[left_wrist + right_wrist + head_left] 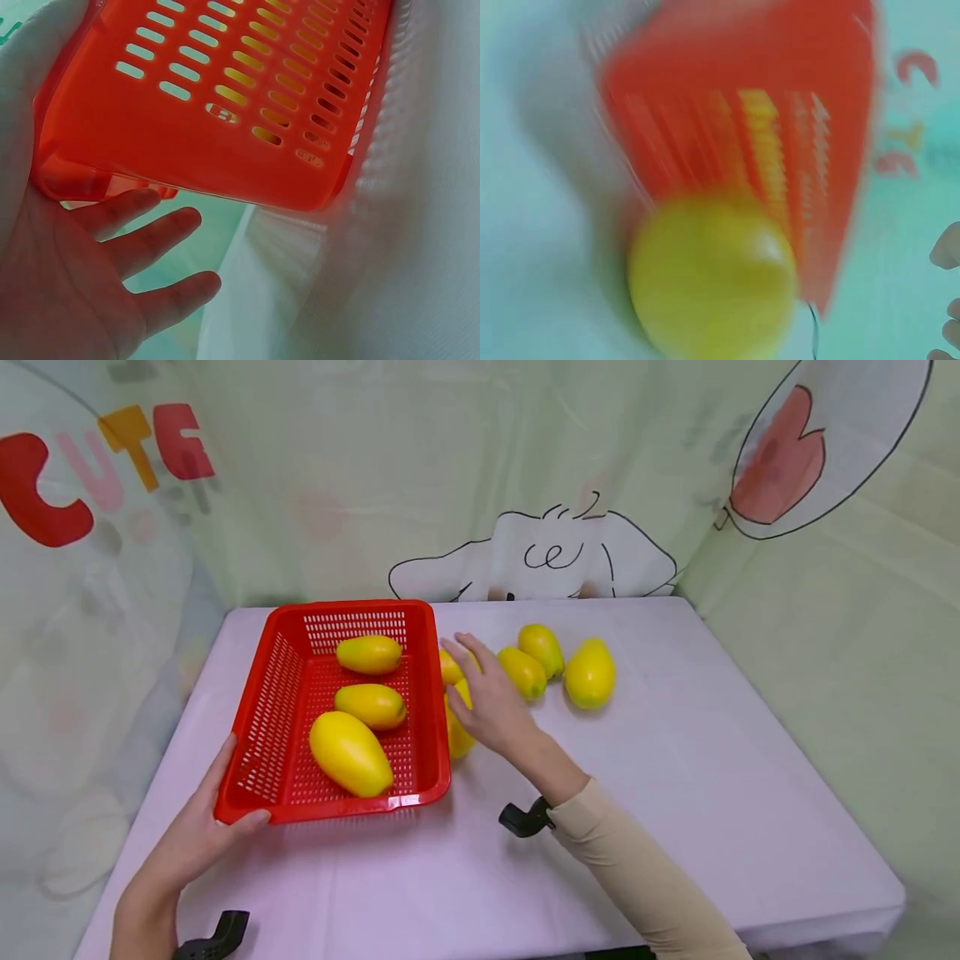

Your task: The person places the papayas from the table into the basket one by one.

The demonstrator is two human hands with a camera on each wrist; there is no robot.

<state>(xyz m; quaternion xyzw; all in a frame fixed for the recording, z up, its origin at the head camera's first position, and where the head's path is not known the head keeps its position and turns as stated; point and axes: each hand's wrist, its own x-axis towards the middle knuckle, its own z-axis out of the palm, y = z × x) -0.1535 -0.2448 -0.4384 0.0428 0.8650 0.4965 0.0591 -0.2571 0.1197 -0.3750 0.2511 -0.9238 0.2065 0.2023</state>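
Observation:
My left hand (187, 837) holds the near left corner of a red plastic basket (337, 811), thumb over the rim. In the left wrist view the other fingers (154, 240) spread loosely beneath that edge. Inside lie three yellow mangoes, a large one (351, 753) in front and two smaller ones (371, 706) behind. My right hand (491, 702) hovers with fingers spread beside the basket's right wall, over two mangoes (460, 731) that it partly hides. A blurred mango (712, 277) fills the lower part of the right wrist view, in front of the basket wall.
Three more mangoes lie right of my right hand: two close together (522, 672) and one apart (590, 674). A pale cloth covers the table (675, 793). Printed curtains (450, 468) stand behind and at both sides.

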